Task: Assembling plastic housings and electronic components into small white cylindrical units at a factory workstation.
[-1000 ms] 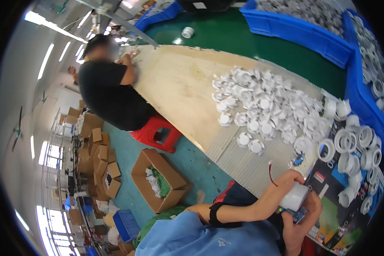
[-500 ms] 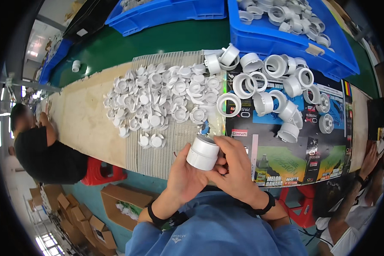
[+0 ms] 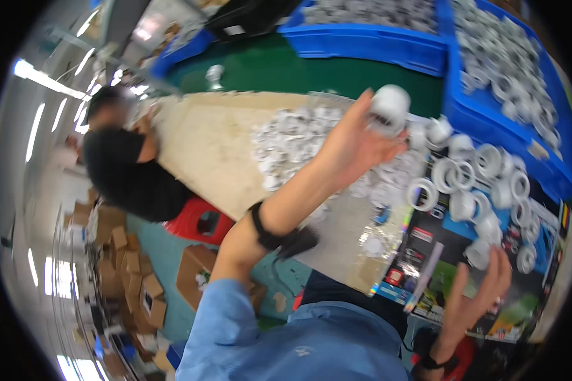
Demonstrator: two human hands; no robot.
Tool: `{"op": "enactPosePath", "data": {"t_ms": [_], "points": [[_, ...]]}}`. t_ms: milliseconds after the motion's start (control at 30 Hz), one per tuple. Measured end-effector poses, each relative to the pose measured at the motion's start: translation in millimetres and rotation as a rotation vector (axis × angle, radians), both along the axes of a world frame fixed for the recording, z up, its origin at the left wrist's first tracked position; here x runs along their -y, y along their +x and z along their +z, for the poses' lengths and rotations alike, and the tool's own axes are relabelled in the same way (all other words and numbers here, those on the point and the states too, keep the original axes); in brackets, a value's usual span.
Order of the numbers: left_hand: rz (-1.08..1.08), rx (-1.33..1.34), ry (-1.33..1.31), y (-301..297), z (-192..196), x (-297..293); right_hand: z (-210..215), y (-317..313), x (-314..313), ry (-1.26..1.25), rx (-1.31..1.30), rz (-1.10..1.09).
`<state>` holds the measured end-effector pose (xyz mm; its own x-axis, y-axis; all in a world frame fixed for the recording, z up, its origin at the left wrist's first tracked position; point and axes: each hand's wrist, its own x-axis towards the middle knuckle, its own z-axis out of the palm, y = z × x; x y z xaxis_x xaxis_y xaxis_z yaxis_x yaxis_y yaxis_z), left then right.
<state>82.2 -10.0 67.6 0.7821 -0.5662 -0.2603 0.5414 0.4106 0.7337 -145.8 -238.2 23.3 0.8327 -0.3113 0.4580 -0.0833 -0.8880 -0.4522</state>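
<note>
My left hand (image 3: 362, 143) is stretched out over the far part of the table. It grips a white two-step plastic cylinder (image 3: 393, 105), blurred by motion, between thumb and fingers. My right hand (image 3: 480, 295) is at the right over the printed cardboard sheet (image 3: 403, 251), fingers spread and nothing held. Its fingertips are close to a white plastic ring (image 3: 478, 254) at the near end of a cluster of white rings (image 3: 487, 160); whether they touch it I cannot tell. Behind my left forearm spreads a heap of small white winged caps (image 3: 292, 140), partly hidden.
Blue bins (image 3: 368, 43) full of white parts line the far side, and another blue bin (image 3: 508, 136) stands at the right. A co-worker in black (image 3: 124, 165) sits at the left by a red stool (image 3: 200, 219). Cardboard boxes (image 3: 127, 254) lie on the floor.
My hands have parted. The left carried the cylinder up and away toward the far side, while the right let go and moved right toward the rings. The whole view has swung.
</note>
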Motion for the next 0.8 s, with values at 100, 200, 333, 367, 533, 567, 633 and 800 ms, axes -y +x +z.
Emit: {"op": "enactPosePath", "data": {"t_ms": [100, 200, 333, 367, 533, 567, 633, 800], "points": [[0.208, 0.044, 0.115, 15, 9, 6, -9, -1, 11, -0.041, -0.126, -0.061], [-0.052, 0.512, 0.636, -25, -8, 0, -20, 1, 10, 0.071, -0.148, -0.035], [-0.116, 1.247, 1.175, -87, -28, -27, -11, 8, 2, 0.197, -0.186, -0.019], [-0.074, 1.348, 1.336, -94, -32, -30, -10, 9, 3, 0.226, -0.224, -0.025], [-0.039, 1.443, 1.637, -100, -53, -46, -11, 16, 4, 0.292, -0.232, -0.060], [-0.041, 1.444, 1.620, -98, -57, -47, -12, 16, 5, 0.293, -0.234, -0.061], [-0.039, 1.451, 1.603, -95, -59, -48, -17, 16, 6, 0.280, -0.198, -0.053], [0.150, 1.411, 1.460, -86, -59, -38, -22, 19, 5, 0.315, -0.179, -0.120]]}}
